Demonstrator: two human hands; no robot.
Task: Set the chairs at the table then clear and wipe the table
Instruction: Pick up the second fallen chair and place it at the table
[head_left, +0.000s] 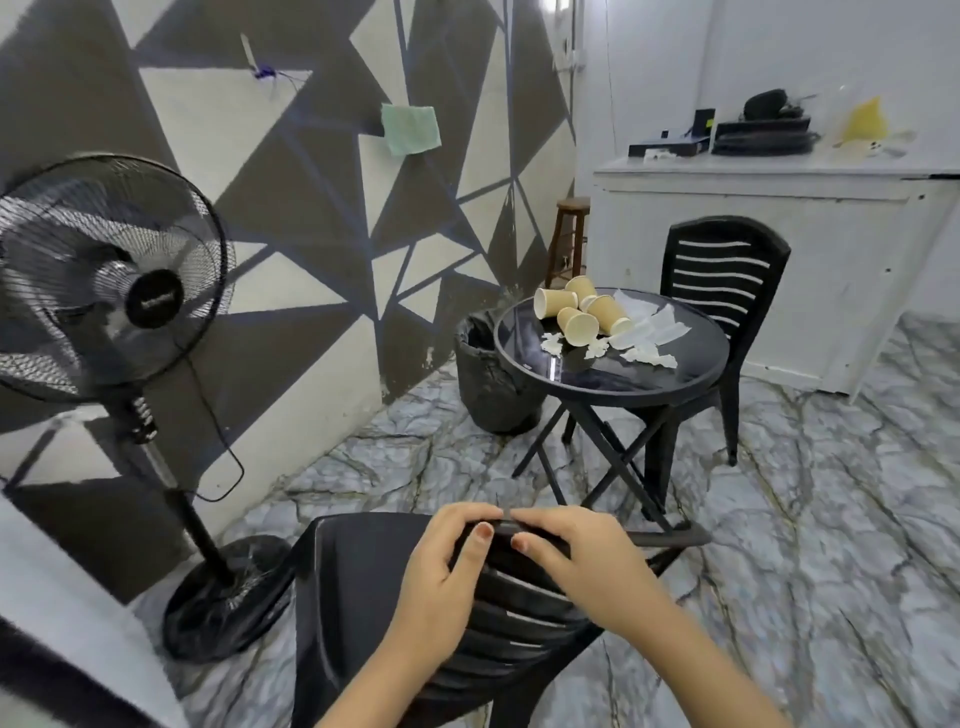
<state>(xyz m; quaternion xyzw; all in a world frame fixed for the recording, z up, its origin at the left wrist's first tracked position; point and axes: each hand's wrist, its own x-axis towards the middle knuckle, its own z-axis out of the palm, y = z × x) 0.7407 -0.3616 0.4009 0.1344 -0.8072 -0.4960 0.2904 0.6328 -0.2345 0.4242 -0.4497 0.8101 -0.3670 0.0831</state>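
Showing a marbled grey tile floor (810, 519) and a triangle-patterned wall, with a round black glass-topped table (649, 376) bearing toppled yellow paper cups (579, 325) and crumpled white tissues (649, 343). A black slatted plastic chair (727, 280) stands behind it (bin (485, 374) beside). Left hand (441, 571) and right hand (576, 561) grasp the near black plastic chair (363, 587) by its backrest top, well apart from the table; a black pedestal fan (104, 280) stands left.

At the bottom centre of the frame, both hands, the left hand (441, 566) and the right hand (582, 561), sit on the top rail of the near chair (363, 587). Right of centre, the tabletop (623, 374) carries paper cups (579, 325) and tissues (649, 332) (all toward its far side). A second chair (724, 270) stands behind it, a bin (488, 384) at its left. A fan (104, 280) fills the left edge.
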